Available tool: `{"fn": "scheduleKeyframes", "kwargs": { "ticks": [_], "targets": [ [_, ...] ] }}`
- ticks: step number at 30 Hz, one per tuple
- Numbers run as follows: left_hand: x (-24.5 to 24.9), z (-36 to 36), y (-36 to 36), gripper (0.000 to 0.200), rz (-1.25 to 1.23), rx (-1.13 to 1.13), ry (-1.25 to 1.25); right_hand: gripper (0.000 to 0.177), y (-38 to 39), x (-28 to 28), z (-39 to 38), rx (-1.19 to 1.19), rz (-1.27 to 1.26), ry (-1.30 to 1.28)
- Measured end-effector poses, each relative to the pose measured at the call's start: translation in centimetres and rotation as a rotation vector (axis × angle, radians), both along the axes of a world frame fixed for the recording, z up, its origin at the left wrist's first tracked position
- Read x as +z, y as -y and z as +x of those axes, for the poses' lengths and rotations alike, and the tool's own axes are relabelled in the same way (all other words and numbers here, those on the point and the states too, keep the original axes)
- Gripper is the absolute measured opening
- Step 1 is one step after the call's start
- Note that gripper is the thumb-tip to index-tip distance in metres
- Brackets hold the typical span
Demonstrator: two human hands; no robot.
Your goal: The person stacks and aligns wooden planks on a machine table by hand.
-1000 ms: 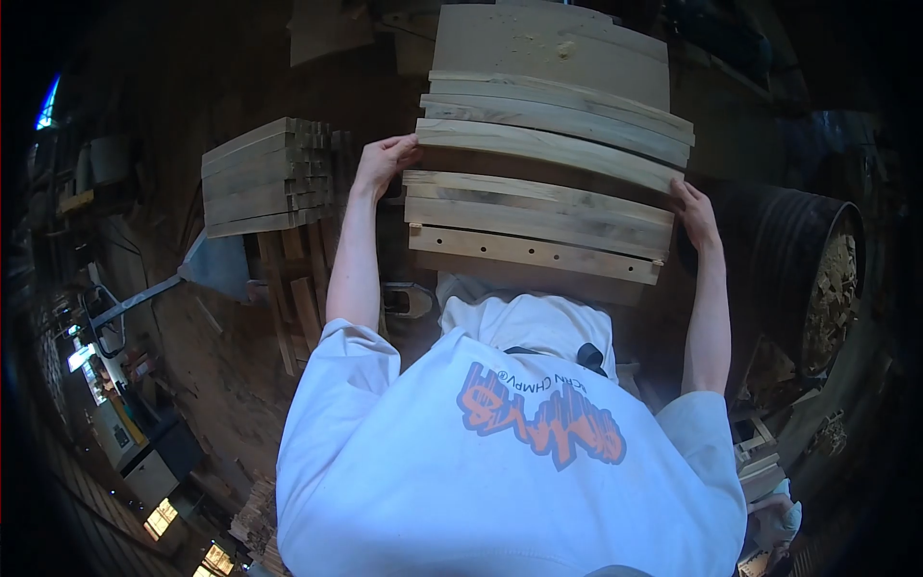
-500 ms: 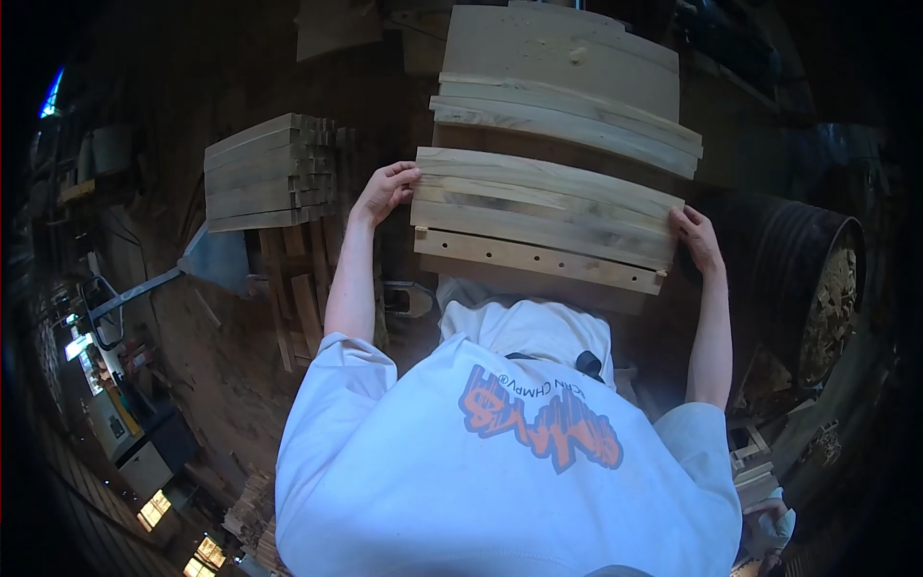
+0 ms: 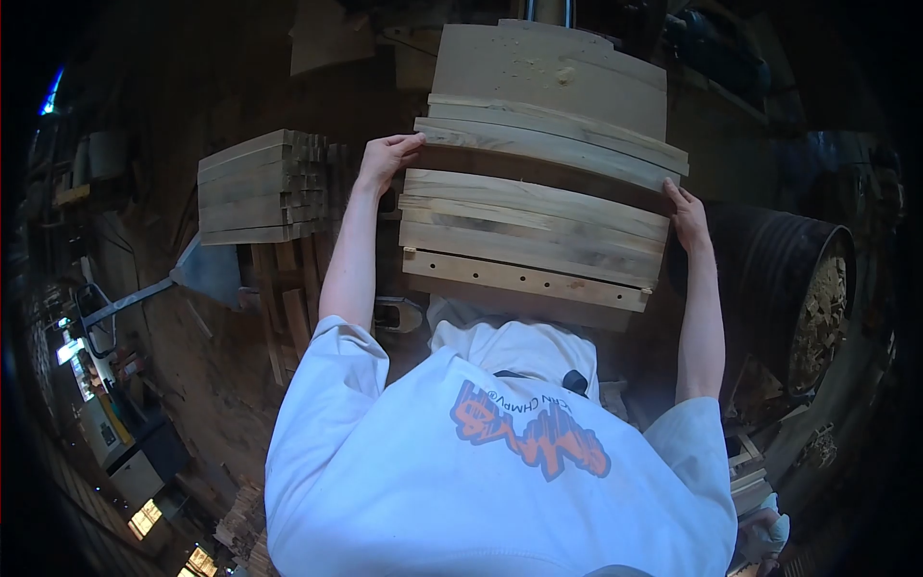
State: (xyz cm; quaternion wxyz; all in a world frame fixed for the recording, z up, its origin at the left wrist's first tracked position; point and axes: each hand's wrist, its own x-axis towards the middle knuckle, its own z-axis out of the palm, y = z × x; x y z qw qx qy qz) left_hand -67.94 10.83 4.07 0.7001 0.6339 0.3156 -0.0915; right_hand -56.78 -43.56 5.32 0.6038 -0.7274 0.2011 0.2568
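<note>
At the left end of a long pale wooden board [image 3: 548,149], my left hand [image 3: 389,161] has its fingers closed on the edge. My right hand [image 3: 686,213] holds the same board's right end with its fingertips. This board lies at the front of a few boards on a wide panel [image 3: 548,72] strewn with wood dust. Nearer my body, several planks [image 3: 534,216] lie side by side, apart from the held board across a dark gap. In front of them is a strip with a row of dark holes [image 3: 524,277].
A stack of cut boards [image 3: 245,188] stands on the left, above some upright slats. On the right lies a dark ribbed barrel [image 3: 769,279] with wood scraps [image 3: 819,317] at its mouth. A metal handle [image 3: 135,300] leads to a grey plate on the left.
Both hands have moved forward from the ends of the nearer planks to the ends of the farther board. The planks stay where they were; the view has shifted slightly.
</note>
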Motion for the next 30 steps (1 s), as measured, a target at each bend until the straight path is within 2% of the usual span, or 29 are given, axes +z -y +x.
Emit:
{"fn": "scheduleKeyframes", "kwargs": {
  "ticks": [2,4,6,8,10,11,13,17,21,23,28,30],
  "targets": [
    [-0.7,-0.8,0.0,0.023,-0.016,0.079,0.049,0.048,0.1,0.2,-0.6,0.029,0.036,-0.010],
    [-0.8,-1.8,-0.3,0.025,-0.028,0.066,0.035,0.045,1.1,0.3,-1.4,0.049,0.065,-0.026],
    [-0.6,-2.2,0.0,0.026,-0.039,0.058,0.025,0.046,2.0,0.6,-1.7,0.302,-0.055,-0.021],
    [0.0,-1.9,0.6,0.028,-0.131,0.174,0.051,0.047,2.0,0.5,-2.2,0.291,-0.055,-0.023],
    [-0.5,-1.1,0.5,0.030,-0.100,0.134,0.038,0.047,1.5,0.9,-2.3,0.203,-0.086,-0.018],
    [-0.7,-0.9,0.4,0.032,-0.069,0.102,0.024,0.047,1.3,1.2,-2.3,0.203,-0.086,-0.016],
    [-0.9,-1.1,0.2,0.034,-0.046,0.083,0.032,0.050,0.9,1.5,-2.2,0.184,-0.253,-0.001],
    [-1.0,-2.3,0.2,0.037,-0.012,0.053,0.024,0.054,0.4,1.7,-2.6,0.167,-0.327,0.107],
    [-1.1,-3.4,0.3,0.037,-0.036,0.063,0.042,0.053,1.5,-0.4,-2.7,0.112,-0.198,0.176],
    [-1.2,-3.7,0.1,0.035,0.043,0.028,0.015,0.053,2.6,-1.5,-2.6,0.106,-0.129,0.204],
    [-0.8,-4.1,0.1,0.032,0.090,-0.009,0.013,0.048,3.7,-1.9,-3.4,0.003,0.121,0.033],
    [-0.8,-4.2,0.0,0.031,0.113,-0.026,0.016,0.046,3.9,-1.7,-3.5,-0.019,0.127,0.007]
  ]
}}
